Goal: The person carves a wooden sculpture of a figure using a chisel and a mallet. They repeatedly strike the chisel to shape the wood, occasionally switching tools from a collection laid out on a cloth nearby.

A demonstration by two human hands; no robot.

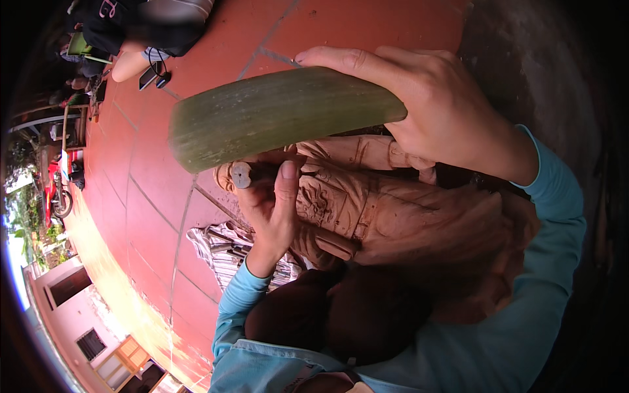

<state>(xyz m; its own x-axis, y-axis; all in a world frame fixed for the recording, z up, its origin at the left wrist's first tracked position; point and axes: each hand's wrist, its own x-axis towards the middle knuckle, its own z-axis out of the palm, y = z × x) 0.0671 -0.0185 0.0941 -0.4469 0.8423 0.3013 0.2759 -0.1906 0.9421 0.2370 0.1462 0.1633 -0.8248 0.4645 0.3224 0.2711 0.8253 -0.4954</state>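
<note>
My right hand (432, 111) grips one end of a long greenish wooden mallet (275, 114), held level above a carved reddish-brown wooden figure (393, 216). My left hand (272, 206) is closed around the handle of a chisel (244, 175); its round grey butt end shows just under the mallet's left part. The chisel's blade is hidden behind my fingers and the carving. Both forearms wear light blue sleeves.
A striped cloth with several metal tools (226, 252) lies on the red tiled floor (151, 196) beside the carving. Another person (141, 33) sits at the top left. A motorbike (62, 196) and buildings show at the left rim.
</note>
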